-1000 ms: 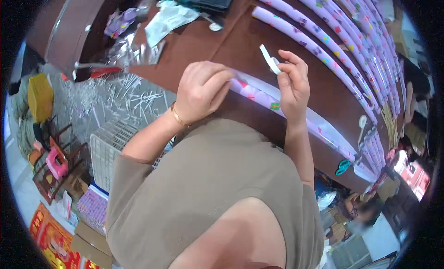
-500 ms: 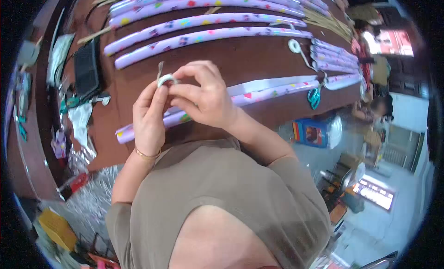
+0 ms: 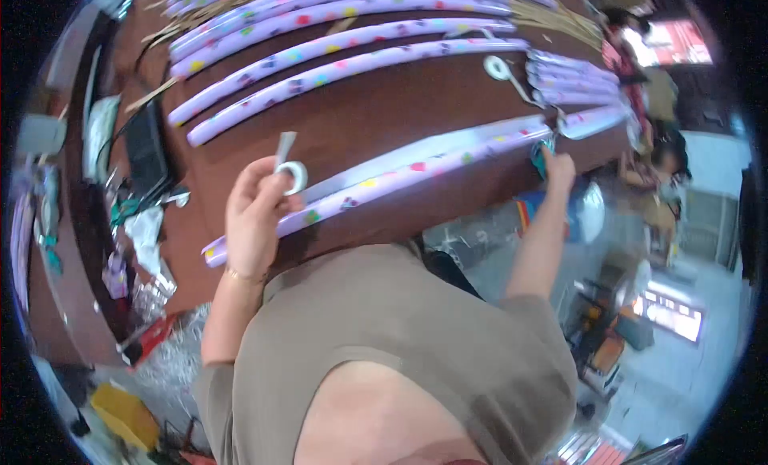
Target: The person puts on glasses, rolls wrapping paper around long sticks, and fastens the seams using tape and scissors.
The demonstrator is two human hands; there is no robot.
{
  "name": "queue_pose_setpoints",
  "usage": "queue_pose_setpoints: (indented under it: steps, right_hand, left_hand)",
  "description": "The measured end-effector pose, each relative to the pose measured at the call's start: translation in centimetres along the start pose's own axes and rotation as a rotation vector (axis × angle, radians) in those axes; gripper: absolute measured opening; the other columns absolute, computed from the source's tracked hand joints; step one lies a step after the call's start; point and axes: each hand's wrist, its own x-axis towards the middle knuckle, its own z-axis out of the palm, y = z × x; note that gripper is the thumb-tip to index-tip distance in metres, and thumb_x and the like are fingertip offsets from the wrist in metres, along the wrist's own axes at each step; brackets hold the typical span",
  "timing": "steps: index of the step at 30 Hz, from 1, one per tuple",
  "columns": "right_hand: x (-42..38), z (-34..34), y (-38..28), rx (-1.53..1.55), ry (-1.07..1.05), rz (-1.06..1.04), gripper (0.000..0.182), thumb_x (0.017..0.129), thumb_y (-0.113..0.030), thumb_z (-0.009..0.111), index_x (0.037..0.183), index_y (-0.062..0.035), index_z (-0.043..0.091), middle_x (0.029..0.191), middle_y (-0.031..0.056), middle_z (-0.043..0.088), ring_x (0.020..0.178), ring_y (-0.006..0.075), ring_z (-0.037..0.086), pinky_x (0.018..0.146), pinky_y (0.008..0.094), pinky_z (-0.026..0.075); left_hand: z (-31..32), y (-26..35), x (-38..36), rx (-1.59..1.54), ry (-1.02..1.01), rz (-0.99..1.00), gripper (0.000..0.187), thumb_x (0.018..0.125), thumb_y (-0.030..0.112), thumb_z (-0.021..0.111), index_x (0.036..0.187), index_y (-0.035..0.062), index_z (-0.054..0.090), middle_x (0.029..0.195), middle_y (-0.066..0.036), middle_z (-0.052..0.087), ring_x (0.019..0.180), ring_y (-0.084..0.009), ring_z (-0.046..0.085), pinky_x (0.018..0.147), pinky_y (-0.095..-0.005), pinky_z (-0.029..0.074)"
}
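Note:
My left hand (image 3: 254, 217) is closed around a small roll of white tape (image 3: 294, 178), its loose end sticking up above the fingers. Stretched out to the right, my right hand (image 3: 560, 169) has its fingers on the teal-handled scissors (image 3: 540, 157) near the table's front edge; the blades are not visible. Between the hands lies a long lilac patterned tube (image 3: 416, 167), partly wrapped, with the pale underside of a sheet showing along its far side. The left hand is just above the near end of this tube.
Several finished lilac tubes (image 3: 352, 63) lie across the brown table (image 3: 384, 105). Another white tape roll (image 3: 497, 67) rests near shorter tubes (image 3: 572, 81). A black case (image 3: 148, 149) is at left. Other people (image 3: 668, 165) are at the far right.
My right hand has left the tape roll and reached far right to the scissors. My left hand keeps the roll, now slightly lower, with its loose end upright.

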Motion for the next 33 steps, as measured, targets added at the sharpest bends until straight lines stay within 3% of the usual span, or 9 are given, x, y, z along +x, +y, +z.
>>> queue_pose_setpoints:
  steps: [2, 4, 12, 14, 18, 21, 24, 28, 33]
  right_hand:
    - [1.9, 1.6, 2.1, -0.008, -0.021, -0.003, 0.075, 0.070, -0.064, 0.072, 0.090, 0.0088, 0.069, 0.095, 0.0327, 0.067, 0.095, 0.0445, 0.066, 0.086, 0.0500, 0.050]
    - [0.2, 2.4, 1.9, -0.056, 0.295, 0.004, 0.076, 0.071, -0.064, 0.071, 0.084, 0.0102, 0.068, 0.092, 0.0321, 0.067, 0.093, 0.0445, 0.066, 0.087, 0.0504, 0.050]
    - [2.3, 3.1, 5.3, 0.023, 0.039, -0.163, 0.064, 0.078, -0.056, 0.062, 0.080, 0.0071, 0.069, 0.082, 0.0309, 0.066, 0.085, 0.0471, 0.065, 0.080, 0.0524, 0.048]
    - [2.8, 3.7, 6.7, 0.036, 0.083, -0.124, 0.063, 0.082, -0.053, 0.058, 0.080, 0.0089, 0.069, 0.076, 0.0272, 0.067, 0.075, 0.0399, 0.067, 0.075, 0.0479, 0.051]
    - [-1.0, 1.1, 5.0, 0.807, 0.088, 0.218, 0.045, 0.086, -0.038, 0.067, 0.086, 0.0068, 0.069, 0.081, 0.0114, 0.069, 0.073, 0.0196, 0.065, 0.070, 0.0344, 0.052]
    - [-4.2, -2.3, 1.7, 1.242, 0.319, -0.037, 0.022, 0.088, -0.014, 0.069, 0.099, 0.0058, 0.065, 0.090, 0.0089, 0.069, 0.082, 0.0180, 0.065, 0.077, 0.0314, 0.050]
    - [-6.6, -5.1, -2.9, 1.338, 0.220, -0.311, 0.036, 0.089, -0.017, 0.070, 0.115, 0.0043, 0.058, 0.101, 0.0089, 0.067, 0.089, 0.0171, 0.064, 0.079, 0.0320, 0.050]
    - [-14.9, -8.8, -12.6, 1.061, -0.283, -0.857, 0.059, 0.084, -0.049, 0.074, 0.118, -0.0046, 0.056, 0.107, 0.0029, 0.061, 0.097, 0.0114, 0.058, 0.079, 0.0256, 0.047]
    - [-21.6, -9.2, -20.1, 0.560, -0.678, -1.282, 0.091, 0.067, -0.073, 0.071, 0.121, -0.0023, 0.050, 0.111, 0.0110, 0.056, 0.107, 0.0268, 0.054, 0.094, 0.0392, 0.042]
  left_hand:
    - [0.2, 0.6, -0.1, -0.067, -0.038, -0.052, 0.026, 0.094, 0.011, 0.061, 0.116, -0.0011, 0.056, 0.093, -0.005, 0.065, 0.074, -0.0115, 0.062, 0.070, -0.0266, 0.051]
    - [0.5, 0.7, -0.2, -0.060, -0.025, -0.066, 0.025, 0.095, 0.012, 0.061, 0.116, -0.0016, 0.056, 0.093, -0.006, 0.065, 0.075, -0.0118, 0.063, 0.069, -0.0272, 0.052]
    - [-0.3, 0.8, 0.2, -0.118, -0.159, -0.098, 0.027, 0.096, 0.019, 0.062, 0.117, 0.0011, 0.057, 0.097, -0.004, 0.066, 0.076, -0.0105, 0.065, 0.070, -0.0252, 0.053]
    - [-0.3, 0.9, 0.1, -0.138, -0.146, -0.085, 0.023, 0.098, 0.019, 0.058, 0.114, 0.0028, 0.059, 0.092, -0.009, 0.068, 0.072, -0.0105, 0.065, 0.067, -0.0243, 0.055]
    - [-0.3, 1.2, 0.1, -0.139, -0.133, -0.103, 0.023, 0.098, 0.020, 0.059, 0.115, 0.0034, 0.059, 0.093, -0.008, 0.068, 0.072, -0.0103, 0.065, 0.066, -0.0235, 0.055]
    - [-0.3, 1.3, 0.1, -0.140, -0.140, -0.138, 0.024, 0.097, 0.021, 0.060, 0.115, 0.0042, 0.059, 0.093, -0.008, 0.069, 0.071, -0.0101, 0.066, 0.065, -0.0228, 0.054]
    - [-0.1, 1.6, 0.2, -0.131, -0.163, -0.151, 0.024, 0.097, 0.021, 0.060, 0.115, 0.0043, 0.058, 0.092, -0.008, 0.069, 0.070, -0.0100, 0.066, 0.065, -0.0225, 0.054]
    - [0.0, 1.9, 0.1, -0.171, -0.211, -0.177, 0.025, 0.097, 0.021, 0.060, 0.116, 0.0037, 0.058, 0.091, -0.010, 0.069, 0.069, -0.0103, 0.066, 0.065, -0.0229, 0.055]
    - [-0.5, 2.8, -0.4, -0.204, -0.232, -0.186, 0.025, 0.097, 0.020, 0.060, 0.116, 0.0033, 0.058, 0.092, -0.011, 0.070, 0.066, -0.0106, 0.066, 0.062, -0.0234, 0.055]
